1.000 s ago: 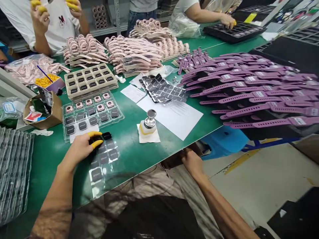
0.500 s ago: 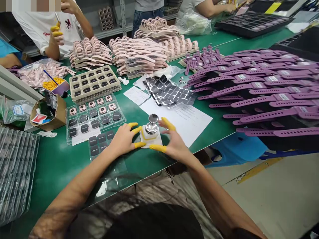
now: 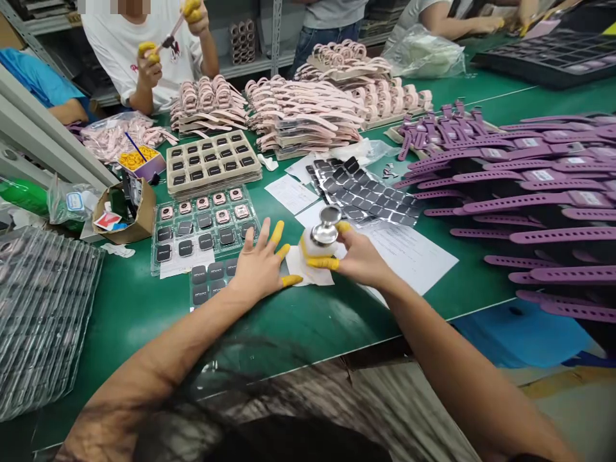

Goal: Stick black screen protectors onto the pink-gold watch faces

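My right hand (image 3: 360, 258) is wrapped round a white pump dispenser bottle (image 3: 312, 249) with a shiny metal top. Its round metal lid (image 3: 330, 214) stands flipped up. The bottle is over a folded white cloth (image 3: 310, 274); I cannot tell whether its base touches. Yellow finger cots cover some of my fingertips on both hands. My left hand (image 3: 260, 266) is open, fingers spread, its thumb at the cloth's left edge. Beside it are a clear tray (image 3: 156, 247) of watch faces and black square pieces, and a sheet of black squares (image 3: 208, 282).
Stacks of pink watch straps (image 3: 303, 115) and a beige tray (image 3: 212, 183) stand at the back. Purple straps (image 3: 543, 205) fill the right. Black sticker sheets (image 3: 366, 192) lie on white paper (image 3: 418, 256). Clear trays (image 3: 43, 321) are stacked left. A co-worker (image 3: 149, 64) works opposite.
My right hand has closed round the bottle, which has moved right relative to the cloth. My left hand has come away from the bottle and spread its fingers. The view has shifted left.
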